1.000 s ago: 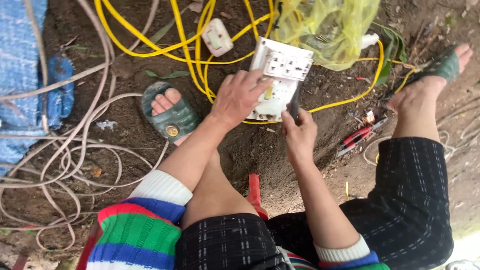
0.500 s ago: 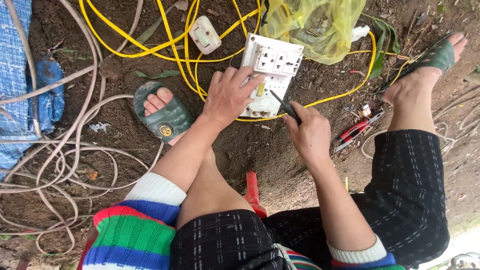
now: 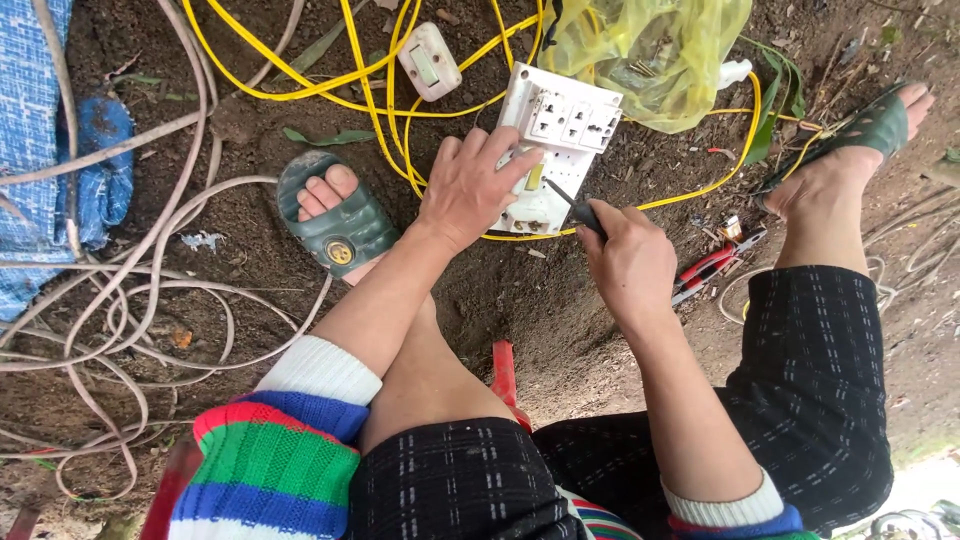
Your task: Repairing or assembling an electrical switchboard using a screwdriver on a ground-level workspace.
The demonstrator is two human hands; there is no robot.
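**Socket panel pinned on the soil, screwdriver at its lower half**

Bare dark soil [image 3: 560, 330] all round, with a blue woven sheet [image 3: 50, 150] along the left edge. Across the left side, loose loops of pale cable [image 3: 150, 280]; along the top, coils of yellow cable [image 3: 300, 90] running to and under the work. At the top right, a crumpled yellow plastic bag [image 3: 650, 50], just behind the panel.

Between the two green sandals [image 3: 340, 215], face up on the ground and slightly tilted: the white socket panel [image 3: 565, 115]. Upper row of sockets seated and intact. Lower half partly covered by the hand, seemingly open, with something yellow and small metal parts showing. By the look of it, work in mid-course rather than finished. Yellow cable joined to the panel or merely passing beneath: cannot tell.

Left hand [image 3: 475, 185] flat on the panel, fingers spread, pressing it still. Right hand [image 3: 630, 265] curled shut around the dark handle of a screwdriver [image 3: 575, 208], tip aimed at the panel's lower middle; touching a screw or not, too small to tell.

Lying unused nearby: red-handled pliers [image 3: 710, 265] just right of the right hand, and a small white switch [image 3: 428, 62] among the yellow loops, apart from the panel.
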